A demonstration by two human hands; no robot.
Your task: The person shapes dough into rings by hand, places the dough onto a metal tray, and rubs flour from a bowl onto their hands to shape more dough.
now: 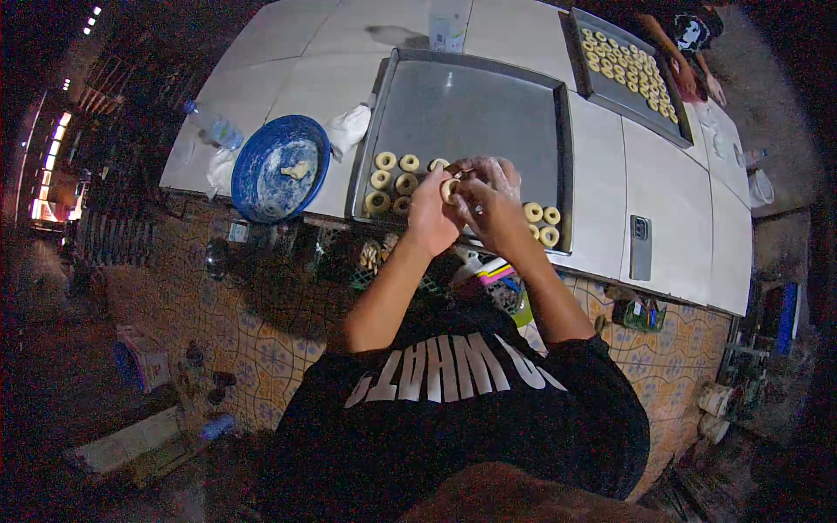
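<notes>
Over the near part of a large grey baking tray (471, 96), my two floury hands meet around one small dough ring (450, 191). My left hand (431, 213) cradles it, palm turned inward. The fingers of my right hand (493, 199) close on the ring from the other side. More pale dough rings (381, 179) lie in rows on the tray to the left of my hands, and others (541, 213) lie to the right. Some rings are hidden beneath my hands. To the left, a blue basin (248, 166) holds flour and a lump of dough (298, 170).
A second tray (593, 83) full of dough rings stands at the far right, beside another person's hands (689, 83). A phone (641, 247) lies near the table's front edge. White cloth or bag (349, 129), a clear bottle (225, 133) and a plastic container (447, 33) stand about.
</notes>
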